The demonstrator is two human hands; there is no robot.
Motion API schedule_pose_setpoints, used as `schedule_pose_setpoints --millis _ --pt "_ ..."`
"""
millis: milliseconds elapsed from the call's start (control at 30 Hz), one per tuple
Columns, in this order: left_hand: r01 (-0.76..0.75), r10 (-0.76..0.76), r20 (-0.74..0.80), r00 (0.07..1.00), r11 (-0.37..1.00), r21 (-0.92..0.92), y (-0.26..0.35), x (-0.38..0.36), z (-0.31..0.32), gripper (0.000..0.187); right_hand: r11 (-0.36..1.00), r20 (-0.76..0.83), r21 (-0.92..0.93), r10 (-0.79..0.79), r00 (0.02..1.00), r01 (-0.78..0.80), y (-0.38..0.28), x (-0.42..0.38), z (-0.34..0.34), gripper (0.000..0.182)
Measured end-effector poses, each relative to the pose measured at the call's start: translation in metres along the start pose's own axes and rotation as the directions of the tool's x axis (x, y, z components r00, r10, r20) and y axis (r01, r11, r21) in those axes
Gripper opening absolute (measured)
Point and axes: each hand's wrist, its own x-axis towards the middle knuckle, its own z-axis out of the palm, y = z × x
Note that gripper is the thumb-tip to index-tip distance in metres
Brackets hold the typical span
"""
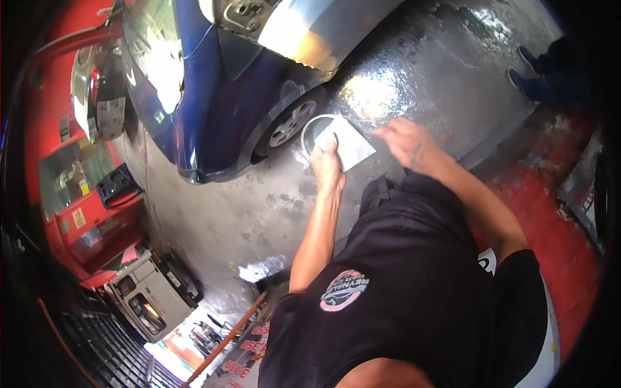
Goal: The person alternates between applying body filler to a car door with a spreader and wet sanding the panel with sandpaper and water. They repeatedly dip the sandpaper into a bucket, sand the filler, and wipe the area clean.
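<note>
A flat white sheet or pad (355, 146) is in my left hand (328, 167), with the thumb lying on its face and the fingers behind it. Just beyond that hand, partly covered by the sheet, shows a round thing with a pale rim (306, 131); whether the hand touches it is unclear. My right hand (411, 143) is raised to the right of the sheet, apart from it. Its fingers are drawn together in a pinch, and what they hold, if anything, is too small to tell.
A dark blue car (223, 107) with its front wheel (292, 123) stands beyond my left hand. Another person's legs and shoes (527, 81) are at the upper right. Red shelving (65, 226) and a black case (118, 185) are at the left. The grey floor (226, 223) looks wet in places.
</note>
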Motion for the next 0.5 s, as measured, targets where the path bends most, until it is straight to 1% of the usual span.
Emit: schedule_pose_setpoints --millis 33,67,100,133,200,233,267,300,333,367,400,433,467,500 --pt "0.008 -0.008 0.006 1.0 1.0 0.01 -0.003 -0.003 0.005 0.02 0.995 0.011 -0.046 -0.088 0.996 0.088 -0.004 0.0 0.008 0.041" --pt "-0.069 0.068 0.027 0.997 0.996 0.056 -0.007 -0.005 0.011 0.02 0.996 0.005 -0.046 -0.081 0.997 0.081 -0.004 0.004 0.013 0.041" --pt "-0.147 0.142 0.05 0.989 0.984 0.1 -0.009 -0.007 0.014 0.021 0.991 0.025 -0.074 -0.108 0.994 0.109 -0.005 0.007 0.019 0.043" --pt "-0.14 0.135 0.052 0.989 0.984 0.108 -0.01 -0.01 0.013 0.021 0.986 0.048 -0.098 -0.131 0.99 0.135 -0.004 0.006 0.026 0.045" --pt "-0.074 0.062 0.098 0.993 0.989 0.125 -0.011 -0.016 0.007 0.022 0.989 0.033 -0.108 -0.094 0.995 0.097 0.035 0.02 0.038 0.043" --pt "-0.065 0.052 0.099 0.994 0.989 0.133 -0.011 -0.022 0.004 0.022 0.991 0.019 -0.121 -0.061 0.998 0.063 0.056 0.027 0.041 0.04" --pt "-0.074 0.042 0.118 0.992 0.959 0.275 -0.008 -0.028 0.0 0.021 0.991 0.012 -0.12 -0.051 0.999 0.052 0.073 0.029 0.04 0.04" --pt "-0.095 0.041 0.14 0.989 0.91 0.404 -0.003 -0.027 -0.002 0.021 0.997 -0.032 -0.068 -0.023 0.999 0.021 0.092 0.033 0.037 0.035" --pt "-0.1 0.047 0.174 0.984 0.946 0.308 -0.005 -0.026 -0.007 0.023 1.0 -0.067 -0.012 0.001 0.998 -0.002 0.096 0.042 0.032 0.03" --pt "-0.104 0.053 0.174 0.983 0.947 0.304 -0.004 -0.022 -0.018 0.023 1.0 -0.066 -0.014 -0.005 0.998 0.004 0.101 0.045 0.021 0.03" --pt "0.089 -0.135 0.194 0.972 0.969 0.229 -0.002 -0.018 -0.03 0.027 0.933 0.073 0.254 0.242 0.968 -0.253 0.09 0.053 -0.011 0.027" --pt "0.285 -0.316 0.232 0.92 0.945 0.158 -0.003 -0.012 -0.042 0.03 0.735 0.266 0.455 0.427 0.864 -0.503 0.087 0.059 -0.026 0.027" --pt "0.386 -0.411 0.261 0.873 0.911 0.144 -0.012 -0.001 -0.062 0.035 0.737 0.263 0.449 0.431 0.863 -0.505 0.098 0.058 -0.018 0.027" --pt "0.39 -0.414 0.266 0.87 0.91 0.142 -0.023 0.01 -0.08 0.035 0.479 0.243 0.716 0.511 0.824 -0.508 0.118 0.052 -0.003 0.029"
